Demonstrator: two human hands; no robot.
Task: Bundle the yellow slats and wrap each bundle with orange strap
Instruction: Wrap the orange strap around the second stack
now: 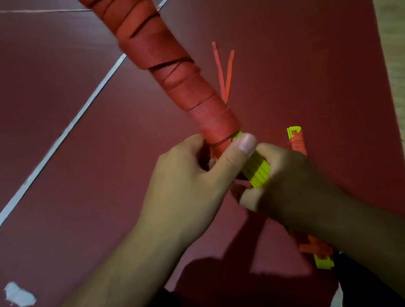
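— Head camera, looking down. Shows one long bundle [187,83] held up off the red floor [58,69], wound nearly end to end in orange strap [215,123], with bare yellow slats [258,172] poking out only at the near end.

— And the hands?

— Gripping, both: left hand [187,180] curled round the last turns of wrap, thumb [243,144] pressed flat on the strap's edge; right hand [283,176] closed round the bare slat ends, just below the left and touching it.

— Seems close to tying off, then. Worries?

— Plenty. Risky to ease that thumb too soon: likely to let the last turn spring loose and unwind up the spiral. Looks gappy and uneven higher up, so probably slack there too.

— Slats sliding?

— Possible, by pulling with the right while squeezing with the left: could draw single slats out of the pack, or fan the ends. Far end out of frame, so cannot tell about support there; if unsupported, could swing and twist the wrap.

— Anything else nearby?

— A second bundle [298,142] lying on the floor just beside the right wrist, partly hidden under the forearm, with yellow at both ends. Could get knocked or rolled by that arm. Two loose strap offcuts [228,71] farther off. Cannot see the working strap's free tail: hidden by fingers, so easy to lose.
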